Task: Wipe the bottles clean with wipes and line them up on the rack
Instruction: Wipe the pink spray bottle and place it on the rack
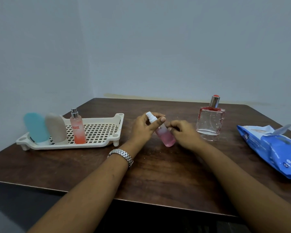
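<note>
Pink and smooth, the spray bottle (165,137) tilts just right of the rack (97,118), pinched below its white cap by my left hand (141,128), my right hand (185,133) curled on its middle; I judge it light, slippery, best gripped mid-body.

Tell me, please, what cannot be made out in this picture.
All in the head view:
- Pink bottle: the left hand hides its middle, so any label is unseen.
- Right hand: its curled fingers hide whether it holds a wipe.
- Pack: the right edge cuts it off; its print is blurred.
</note>
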